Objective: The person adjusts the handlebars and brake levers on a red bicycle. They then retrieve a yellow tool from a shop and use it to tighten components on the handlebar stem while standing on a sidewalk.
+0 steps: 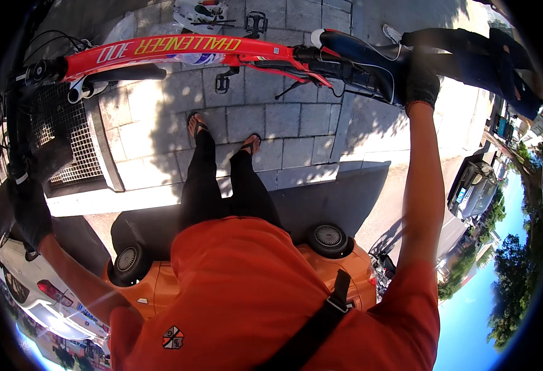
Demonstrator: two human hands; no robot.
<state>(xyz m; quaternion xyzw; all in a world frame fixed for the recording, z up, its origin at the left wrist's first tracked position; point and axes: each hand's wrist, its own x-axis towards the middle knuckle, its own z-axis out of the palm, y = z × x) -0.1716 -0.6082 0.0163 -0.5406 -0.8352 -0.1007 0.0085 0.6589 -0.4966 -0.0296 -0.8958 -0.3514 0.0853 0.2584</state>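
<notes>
- The two hands are well apart, each in a dark glove, at opposite ends of a red bicycle (pixel 172 51) that spans the upper part of the view, above the paving (pixel 240 120).
- Left arm: angled outward from the lower left, forearm bare. The left hand (pixel 31 210) is closed around the near end of the black handlebar (pixel 19 148); shadow hides most of the fingers.
- Right arm: reaching almost straight forward, bare below the orange sleeve. The right hand (pixel 422 83) is at the rear of the black saddle (pixel 364 59), palm down; its fingertips are hidden, so I cannot tell whether it is clamped there.
- Beyond the frame, near the top edge, lies a white tray-like thing (pixel 191 21) with small items on it, one of them red; they are too small to name.
- Left of that is a clear plastic bag (pixel 122 29), partly behind the frame; its contents cannot be told.
- A person (pixel 469 59) in dark clothing is just beyond the saddle.
</notes>
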